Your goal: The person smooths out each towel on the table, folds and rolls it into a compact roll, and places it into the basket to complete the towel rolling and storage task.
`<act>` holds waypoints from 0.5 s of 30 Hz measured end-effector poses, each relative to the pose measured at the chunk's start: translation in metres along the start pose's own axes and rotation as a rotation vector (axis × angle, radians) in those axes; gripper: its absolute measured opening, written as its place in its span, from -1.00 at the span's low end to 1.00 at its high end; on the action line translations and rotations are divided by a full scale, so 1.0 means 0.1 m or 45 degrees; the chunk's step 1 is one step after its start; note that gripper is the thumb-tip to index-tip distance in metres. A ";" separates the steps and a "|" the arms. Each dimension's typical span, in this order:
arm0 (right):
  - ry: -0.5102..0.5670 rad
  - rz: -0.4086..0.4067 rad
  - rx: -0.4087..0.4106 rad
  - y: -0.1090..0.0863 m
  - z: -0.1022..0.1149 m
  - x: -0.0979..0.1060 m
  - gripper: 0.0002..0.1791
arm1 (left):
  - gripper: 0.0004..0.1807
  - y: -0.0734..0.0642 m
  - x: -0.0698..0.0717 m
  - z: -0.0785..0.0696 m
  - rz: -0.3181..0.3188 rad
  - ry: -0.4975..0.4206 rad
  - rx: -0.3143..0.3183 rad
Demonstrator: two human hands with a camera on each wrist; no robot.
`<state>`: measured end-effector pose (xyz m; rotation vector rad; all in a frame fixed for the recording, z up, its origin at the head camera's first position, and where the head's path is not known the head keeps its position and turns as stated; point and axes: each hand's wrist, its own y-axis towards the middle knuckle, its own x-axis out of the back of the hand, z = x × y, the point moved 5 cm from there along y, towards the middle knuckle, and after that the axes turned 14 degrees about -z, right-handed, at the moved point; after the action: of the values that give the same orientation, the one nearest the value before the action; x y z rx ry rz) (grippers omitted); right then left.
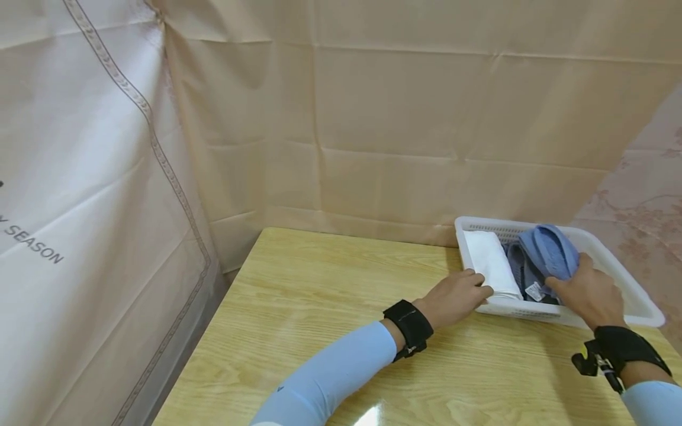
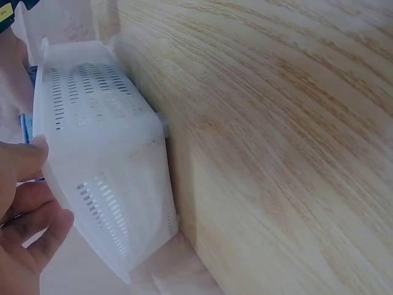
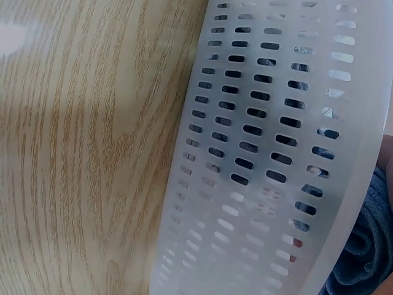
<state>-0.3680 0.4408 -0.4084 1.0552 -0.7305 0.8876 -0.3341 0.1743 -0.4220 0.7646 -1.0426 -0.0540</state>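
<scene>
A white plastic basket (image 1: 634,290) with slotted sides stands at the table's right end. My left hand (image 1: 455,299) grips its rim at the near left corner; in the left wrist view the thumb and fingertips (image 2: 61,224) meet the rim. Inside the basket, my right hand (image 1: 594,293) holds a rolled blue cloth (image 1: 549,248), thumb on its near side. A folded white cloth (image 1: 490,260) lies along the basket's left end. Between them sits a grey-blue folded cloth (image 1: 519,266) with a white label. In the right wrist view the basket wall hides most of the contents.
The basket rests on a wood-grain table (image 1: 319,284), close to its back edge. Beige sheeting (image 1: 383,118) hangs behind the table, and a pale printed sheet (image 1: 96,207) hangs at the left. Flower-patterned fabric (image 1: 644,201) is at the right.
</scene>
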 end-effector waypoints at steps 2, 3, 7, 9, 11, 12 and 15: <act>-0.003 0.004 -0.002 0.00 -0.02 0.00 0.05 | -0.76 0.01 0.00 -0.01 0.014 0.014 0.002; -0.005 0.002 -0.001 0.00 -0.03 0.00 0.06 | -0.76 0.01 0.01 -0.01 0.021 0.020 0.003; -0.004 -0.007 -0.006 -0.01 -0.07 -0.01 0.07 | -0.75 0.02 0.01 -0.02 0.042 0.036 0.007; -0.004 -0.004 -0.014 -0.01 -0.09 -0.02 0.08 | -0.74 0.02 0.01 -0.03 0.048 0.043 0.009; -0.006 0.003 -0.014 -0.01 -0.11 -0.02 0.08 | -0.74 0.02 0.01 -0.03 0.050 0.049 0.014; -0.008 0.008 -0.008 -0.01 -0.12 -0.03 0.08 | -0.74 0.02 0.01 -0.03 0.051 0.055 0.015; -0.020 0.029 -0.006 -0.01 -0.14 -0.03 0.08 | -0.75 0.01 0.01 -0.04 0.055 0.065 0.020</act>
<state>-0.3672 0.4532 -0.4162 1.0526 -0.7590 0.8978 -0.3308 0.1771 -0.4215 0.7541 -1.0114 0.0107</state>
